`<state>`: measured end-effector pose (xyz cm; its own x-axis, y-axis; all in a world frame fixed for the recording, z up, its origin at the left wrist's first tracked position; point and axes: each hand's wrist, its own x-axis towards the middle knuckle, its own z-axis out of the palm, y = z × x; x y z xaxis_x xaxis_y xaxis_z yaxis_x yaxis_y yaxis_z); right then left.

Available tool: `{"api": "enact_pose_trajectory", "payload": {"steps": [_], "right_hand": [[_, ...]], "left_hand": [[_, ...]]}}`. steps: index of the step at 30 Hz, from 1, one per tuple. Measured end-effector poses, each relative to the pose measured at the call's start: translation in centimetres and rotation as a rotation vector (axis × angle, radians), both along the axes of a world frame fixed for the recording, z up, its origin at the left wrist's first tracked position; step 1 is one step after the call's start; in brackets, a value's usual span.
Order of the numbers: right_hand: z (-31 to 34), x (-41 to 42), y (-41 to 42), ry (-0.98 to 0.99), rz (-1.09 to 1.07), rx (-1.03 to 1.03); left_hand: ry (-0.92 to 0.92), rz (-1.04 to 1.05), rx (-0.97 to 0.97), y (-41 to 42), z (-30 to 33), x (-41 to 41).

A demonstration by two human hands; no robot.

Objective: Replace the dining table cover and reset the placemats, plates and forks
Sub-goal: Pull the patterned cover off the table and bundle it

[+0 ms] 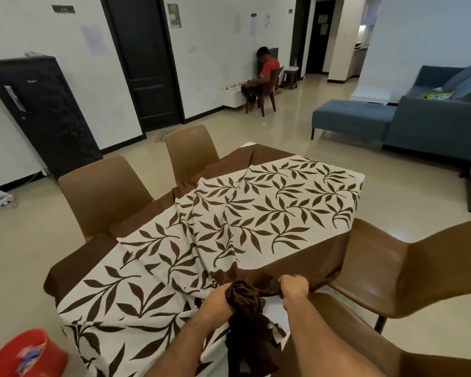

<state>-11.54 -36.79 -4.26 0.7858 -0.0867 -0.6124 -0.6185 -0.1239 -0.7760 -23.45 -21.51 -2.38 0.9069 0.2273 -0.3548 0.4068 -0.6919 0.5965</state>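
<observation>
Tiled dining room, brown chairs [104,191] round table. Leaf-print table cover [256,213] lies rumpled across the top; left hand [218,299] grips its bunched brown hem, right hand [294,288] clutches the edge just beside.

I see table [276,302] almost wholly under rumpled leaf-print cover [256,213]; pale strip near front edge, probably bare tabletop.
</observation>
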Motion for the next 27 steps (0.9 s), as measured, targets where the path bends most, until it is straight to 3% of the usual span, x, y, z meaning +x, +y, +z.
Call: {"api": "enact_pose_trajectory", "payload": {"steps": [3, 6, 9, 12, 14, 16, 19, 21, 23, 27], "right_hand": [[3.0, -0.4, 1.5, -0.172, 0.211, 0.037], [5.0, -1.0, 2.9, -0.291, 0.523, -0.071], [6.3, -1.9, 3.3, -0.308, 0.833, -0.14], [6.8, -2.0, 2.6, -0.29, 0.951, -0.135], [5.9, -1.6, 1.9, -0.186, 0.821, -0.025], [4.4, -1.2, 1.1, -0.139, 0.509, 0.011], [0.2, -0.8, -0.6, -0.036, 0.213, -0.213], [-5.4, 0.5, -1.7, 0.164, 0.12, -0.032], [-7.0, 0.5, -2.1, 0.263, 0.077, 0.108], [-0.5, -0.4, -1.3, 0.072, 0.077, 0.004]], "left_hand": [[0.018, -0.025, -0.037, -0.4, 0.5, -0.1], [-0.021, 0.086, -0.154, -0.7, 0.3, 0.3], [-0.064, 0.13, -0.09, -0.9, 0.6, 0.9], [-0.052, 0.086, -0.097, -0.7, -0.1, 1.7], [-0.009, 0.051, -0.041, -0.4, -0.9, 1.9], [-0.029, 0.087, -0.073, 0.0, -2.5, 2.3], [-0.055, 0.104, -0.124, 0.6, -3.7, 2.6], [-0.039, 0.073, -0.165, 1.3, -4.9, 3.0], [-0.02, 0.035, -0.166, 0.6, -2.6, 2.4], [-0.069, 0.022, -0.097, -0.5, 0.6, 1.0]]}}
